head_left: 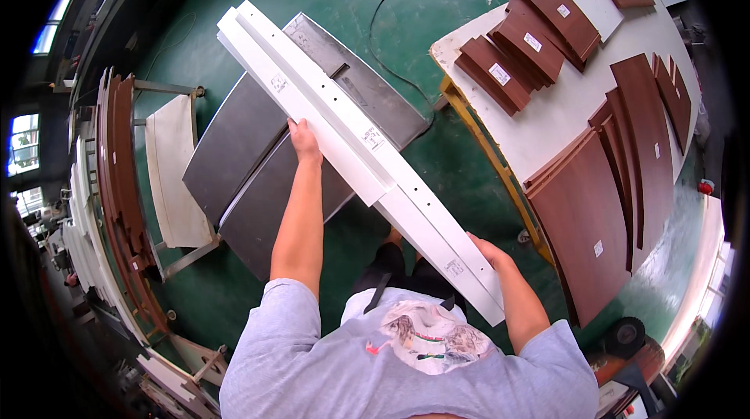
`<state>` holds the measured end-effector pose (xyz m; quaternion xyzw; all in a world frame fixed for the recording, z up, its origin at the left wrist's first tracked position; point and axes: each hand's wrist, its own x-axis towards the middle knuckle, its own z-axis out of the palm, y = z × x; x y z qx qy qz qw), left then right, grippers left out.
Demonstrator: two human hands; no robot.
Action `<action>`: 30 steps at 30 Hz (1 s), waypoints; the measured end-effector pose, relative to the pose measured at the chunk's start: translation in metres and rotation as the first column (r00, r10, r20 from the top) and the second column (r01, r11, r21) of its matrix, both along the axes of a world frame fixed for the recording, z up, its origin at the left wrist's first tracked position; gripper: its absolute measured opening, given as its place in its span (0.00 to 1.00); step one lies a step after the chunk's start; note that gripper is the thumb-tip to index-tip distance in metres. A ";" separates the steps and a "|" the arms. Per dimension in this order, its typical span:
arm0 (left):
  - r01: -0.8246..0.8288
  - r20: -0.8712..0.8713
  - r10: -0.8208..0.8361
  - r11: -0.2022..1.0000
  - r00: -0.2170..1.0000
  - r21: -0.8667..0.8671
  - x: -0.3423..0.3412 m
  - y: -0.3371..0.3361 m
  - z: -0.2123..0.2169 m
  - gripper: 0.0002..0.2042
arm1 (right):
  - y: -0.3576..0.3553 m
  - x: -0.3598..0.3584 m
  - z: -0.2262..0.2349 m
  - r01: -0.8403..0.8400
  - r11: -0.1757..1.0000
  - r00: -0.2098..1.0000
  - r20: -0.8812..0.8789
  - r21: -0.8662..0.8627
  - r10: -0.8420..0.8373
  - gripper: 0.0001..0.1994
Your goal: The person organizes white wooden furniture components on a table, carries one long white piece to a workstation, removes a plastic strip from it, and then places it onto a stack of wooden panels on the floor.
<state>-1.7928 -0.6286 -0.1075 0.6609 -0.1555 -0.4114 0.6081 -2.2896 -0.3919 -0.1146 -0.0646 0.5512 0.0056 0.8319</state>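
Observation:
Several long white boards (328, 118), lying together in a slanted stack, stretch across in front of me from far left to near right. Small drilled holes and stuck-on labels show on their faces. My left hand (303, 140) grips the stack's left edge, thumb along the side and fingers hidden beneath. Toward the near end, my right hand (491, 251) holds the opposite edge, its fingers partly under the boards. Below the stack, dark grey panels (234, 142) lie side by side, partly covered by the white boards.
On the right, a pallet-like table with a white top (539, 134) bears several reddish-brown boards (586, 216). More brown boards (121, 161) stand on a rack at the left, beside a cream panel (178, 169). A black cable (376, 24) runs over the green floor.

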 end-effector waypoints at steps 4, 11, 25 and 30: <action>-0.070 0.663 -0.337 0.859 0.669 0.507 -0.045 -0.040 0.044 0.51 | -0.005 -0.005 0.008 -0.159 0.986 0.983 -0.104 -0.044 0.153 0.32; -0.256 0.575 -0.506 0.565 0.643 0.784 -0.058 -0.087 0.082 0.54 | -0.013 0.002 0.014 -0.313 0.944 0.941 -0.170 -0.105 0.293 0.34; -0.361 0.664 -0.478 0.580 0.576 0.731 -0.058 -0.077 0.061 0.55 | -0.009 -0.006 0.007 -0.332 0.935 0.934 -0.181 -0.129 0.307 0.35; -0.239 0.641 -0.473 0.660 0.604 0.712 -0.035 -0.065 0.057 0.56 | -0.015 -0.006 0.022 -0.290 0.949 0.952 -0.135 -0.126 0.273 0.30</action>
